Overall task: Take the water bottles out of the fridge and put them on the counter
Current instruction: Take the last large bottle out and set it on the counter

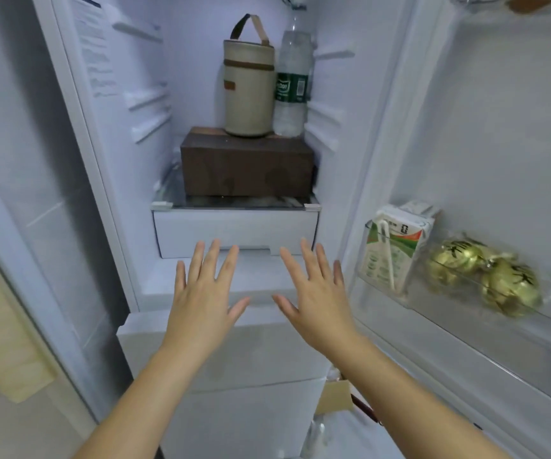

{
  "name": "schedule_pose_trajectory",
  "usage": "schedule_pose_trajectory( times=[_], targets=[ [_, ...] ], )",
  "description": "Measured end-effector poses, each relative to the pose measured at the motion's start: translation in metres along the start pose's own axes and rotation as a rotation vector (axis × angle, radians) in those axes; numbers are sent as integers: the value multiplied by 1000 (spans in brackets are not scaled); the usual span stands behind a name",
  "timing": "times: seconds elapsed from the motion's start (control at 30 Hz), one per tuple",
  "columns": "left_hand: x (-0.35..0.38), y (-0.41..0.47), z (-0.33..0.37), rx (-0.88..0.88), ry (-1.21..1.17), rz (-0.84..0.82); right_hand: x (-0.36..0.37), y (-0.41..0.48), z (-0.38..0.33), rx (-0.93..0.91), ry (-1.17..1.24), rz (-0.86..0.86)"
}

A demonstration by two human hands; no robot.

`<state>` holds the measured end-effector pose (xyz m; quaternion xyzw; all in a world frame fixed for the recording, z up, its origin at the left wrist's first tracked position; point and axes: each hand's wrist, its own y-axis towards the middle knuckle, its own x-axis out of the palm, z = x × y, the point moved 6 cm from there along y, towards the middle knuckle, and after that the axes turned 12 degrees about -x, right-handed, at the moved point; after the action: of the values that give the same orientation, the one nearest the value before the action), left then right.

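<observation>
A clear water bottle (292,84) with a green label stands upright at the back right of the open fridge, on top of a brown box (247,167). A beige cylindrical bag (248,91) with a strap handle stands right beside it on its left. My left hand (202,293) and my right hand (313,293) are held flat side by side, fingers spread, palms down, in front of the white drawer (234,231). Both hands hold nothing and are well below the bottle. The counter is out of view.
The fridge door (482,144) stands open on the right; its shelf holds a drink carton (393,250) with a straw and a bag of gold-wrapped balls (486,276). The brown box rests on a glass shelf (234,202). A cardboard box (335,397) sits low down by the door.
</observation>
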<state>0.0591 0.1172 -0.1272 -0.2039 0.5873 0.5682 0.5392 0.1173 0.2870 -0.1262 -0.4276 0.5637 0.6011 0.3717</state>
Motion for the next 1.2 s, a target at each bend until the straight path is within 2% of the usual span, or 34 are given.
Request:
schedule_pose_trajectory(
  times=[0.2,0.47,0.67,0.87,1.03,1.2],
  targets=[
    [17,92,-14,37,-36,-23,5,82,15,78,-24,48],
    [1,239,-5,111,5,100,-10,202,48,202,-107,111],
    [20,328,-10,47,72,39,-9,273,83,242,-110,1],
    [26,378,-14,26,154,36,5,295,102,176,-94,-81],
    [33,395,-18,0,123,-22,-1,301,106,164,-140,-1],
    [44,399,-19,-12,97,-128,-28,336,136,267,145,231]
  ],
)
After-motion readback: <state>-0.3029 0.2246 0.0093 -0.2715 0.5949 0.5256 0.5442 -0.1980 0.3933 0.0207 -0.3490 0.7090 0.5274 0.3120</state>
